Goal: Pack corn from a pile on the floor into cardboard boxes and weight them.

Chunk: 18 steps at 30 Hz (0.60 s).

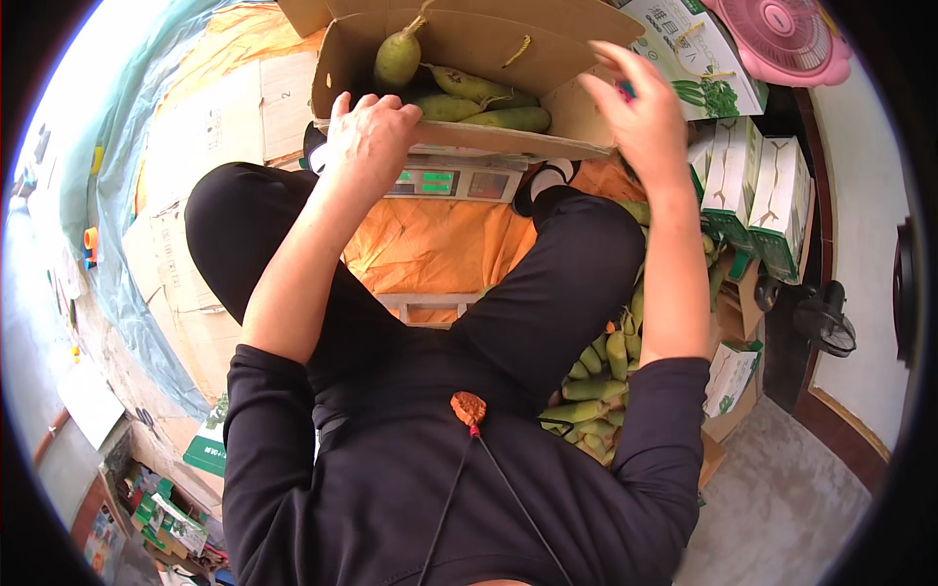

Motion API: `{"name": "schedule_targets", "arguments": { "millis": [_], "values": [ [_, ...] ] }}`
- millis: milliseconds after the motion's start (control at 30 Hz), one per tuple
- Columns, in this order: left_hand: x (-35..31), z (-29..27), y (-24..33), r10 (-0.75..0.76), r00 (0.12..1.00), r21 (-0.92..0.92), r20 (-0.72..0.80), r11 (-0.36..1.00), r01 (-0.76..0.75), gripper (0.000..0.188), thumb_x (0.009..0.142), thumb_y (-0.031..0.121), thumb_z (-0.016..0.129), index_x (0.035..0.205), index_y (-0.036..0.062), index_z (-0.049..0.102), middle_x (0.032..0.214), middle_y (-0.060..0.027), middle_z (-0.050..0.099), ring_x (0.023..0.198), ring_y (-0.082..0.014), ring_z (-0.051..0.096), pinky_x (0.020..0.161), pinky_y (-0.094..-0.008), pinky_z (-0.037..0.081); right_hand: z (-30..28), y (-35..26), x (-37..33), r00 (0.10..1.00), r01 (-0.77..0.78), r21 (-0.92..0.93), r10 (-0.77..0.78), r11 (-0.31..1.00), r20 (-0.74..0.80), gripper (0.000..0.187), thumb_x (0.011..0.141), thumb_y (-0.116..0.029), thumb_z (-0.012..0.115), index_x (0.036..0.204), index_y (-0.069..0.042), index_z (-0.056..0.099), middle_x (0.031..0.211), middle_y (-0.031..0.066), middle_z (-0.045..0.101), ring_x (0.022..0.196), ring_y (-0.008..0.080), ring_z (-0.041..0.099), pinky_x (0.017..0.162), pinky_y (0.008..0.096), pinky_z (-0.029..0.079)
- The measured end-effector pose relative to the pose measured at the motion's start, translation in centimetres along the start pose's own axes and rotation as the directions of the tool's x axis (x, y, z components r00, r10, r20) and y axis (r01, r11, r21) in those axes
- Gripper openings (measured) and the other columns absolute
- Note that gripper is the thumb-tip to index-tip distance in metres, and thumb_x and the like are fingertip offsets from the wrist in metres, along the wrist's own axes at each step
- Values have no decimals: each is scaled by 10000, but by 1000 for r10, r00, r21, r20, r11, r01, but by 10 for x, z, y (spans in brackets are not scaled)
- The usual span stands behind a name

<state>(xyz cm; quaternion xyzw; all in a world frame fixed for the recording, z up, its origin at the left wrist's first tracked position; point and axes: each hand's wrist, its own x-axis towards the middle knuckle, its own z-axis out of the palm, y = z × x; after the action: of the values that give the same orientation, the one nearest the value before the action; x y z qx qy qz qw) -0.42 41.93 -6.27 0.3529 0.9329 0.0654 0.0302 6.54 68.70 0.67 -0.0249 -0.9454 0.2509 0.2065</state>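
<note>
An open cardboard box (459,139) stands in front of me on a digital scale (445,183) with a lit green display. Several green radishes lie inside the box; one rounder radish (398,61) leans at its left end with its stem up. My left hand (373,132) has its fingers hooked over the box's near rim, beside that radish. At the box's right end is my right hand (640,117), slightly blurred, its fingers apart and nothing seen in them. Whether it touches the box edge I cannot tell.
A heap of green radishes (596,391) lies by my right leg. White and green cartons (733,176) stand at the right, below a pink fan (782,34). A small black fan (828,320) is near the wall. Flattened cardboard (230,117) and orange sheeting (420,239) cover the floor.
</note>
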Motion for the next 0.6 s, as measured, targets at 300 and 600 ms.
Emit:
{"name": "schedule_targets", "arguments": {
  "millis": [300,600],
  "values": [
    [3,-8,6,-15,1000,-23,-27,1000,14,281,790,224,654,1059,140,655,980,-41,632,1029,-233,567,998,-450,349,7,152,-228,762,-642,45,630,766,151,233,897,-148,575,1074,1,606,986,85,664,861,193,628,805,289,469],
    [4,-9,7,-4,999,-43,-35,999,3,314,774,257,688,1061,132,654,992,-42,639,1024,-233,573,1002,-442,344,98,156,-377,-172,-668,639,915,-380,364,287,907,-208,451,1007,-4,626,965,140,661,891,305,622,805,367,481]
  ]
}}
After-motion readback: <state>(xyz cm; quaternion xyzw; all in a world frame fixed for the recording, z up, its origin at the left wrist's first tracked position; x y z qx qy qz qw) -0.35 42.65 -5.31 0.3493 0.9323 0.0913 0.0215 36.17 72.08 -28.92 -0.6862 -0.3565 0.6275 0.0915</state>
